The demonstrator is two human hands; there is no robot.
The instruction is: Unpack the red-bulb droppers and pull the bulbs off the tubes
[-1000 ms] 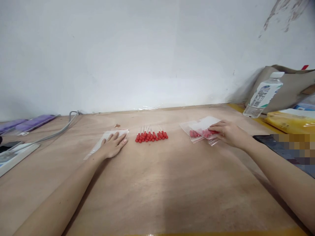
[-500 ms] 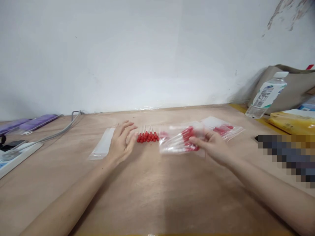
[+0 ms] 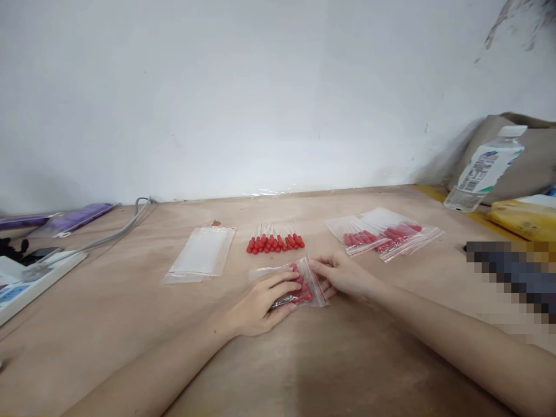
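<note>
A clear zip bag (image 3: 319, 292) of red-ended thin sticks lies on the table between my hands. My left hand (image 3: 264, 298) rests across it, fingers stretched over the red ends. At the bag's red-lined opening, my right hand (image 3: 339, 275) pinches the right edge; its fingertips are partly hidden by the plastic. Just beyond, a row of loose red-ended sticks (image 3: 273, 242) lies with the red ends toward me. Flat empty zip bags (image 3: 200, 252) are stacked left of the row. On the right, filled zip bags (image 3: 391, 231) overlap each other.
At the far right stand a water bottle (image 3: 486, 168) and a grey-brown bag (image 3: 530, 156), near a yellow packet (image 3: 521, 217). A blurred-out dark item (image 3: 512, 275) lies closer. On the left are a power strip (image 3: 39, 284), a grey cable (image 3: 117, 231) and purple packets (image 3: 82, 219).
My right hand has brought the filled bag down and toward me onto the table. My left hand has moved right and nearer, onto the bag, uncovering the empty bags and the loose row.
</note>
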